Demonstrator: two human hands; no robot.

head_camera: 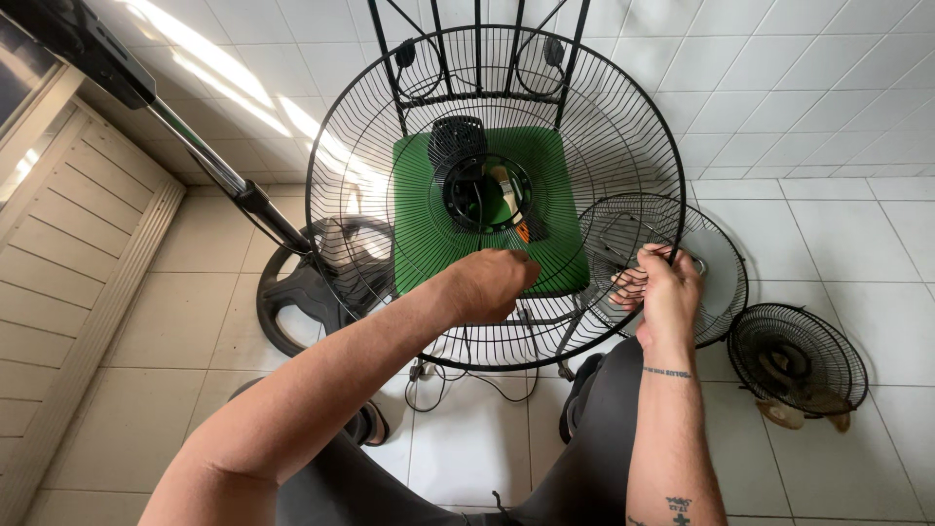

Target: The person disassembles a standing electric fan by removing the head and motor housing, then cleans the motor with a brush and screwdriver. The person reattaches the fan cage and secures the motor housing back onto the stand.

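A large black wire fan guard [409, 117] is standing tilted in front of the person, held up over a green chair cushion [419, 234] that is showing through its wires. The right hand [667, 292] is gripping the guard's outer rim on the right side, fingers curled round the ring. The left hand [492, 282] is reaching in at the lower middle of the guard, fingers drawn together in a narrow pinch against the wires; whether it is holding anything small I cannot tell. A black plastic hub ring [487, 192] is sitting at the guard's centre, with a small black slotted cap [458, 139] just above it and a brush [506, 185] lying on the cushion behind. The cushion is resting on a black metal chair [477, 58]. To the left, a fan pole [209, 161] is slanting down to a round black base [302, 287] on the tiled floor [828, 117]. A grey fan guard [716, 263] is lying on the floor just behind the right hand, and a smaller black fan guard [797, 360] is lying further right, well apart from the hands
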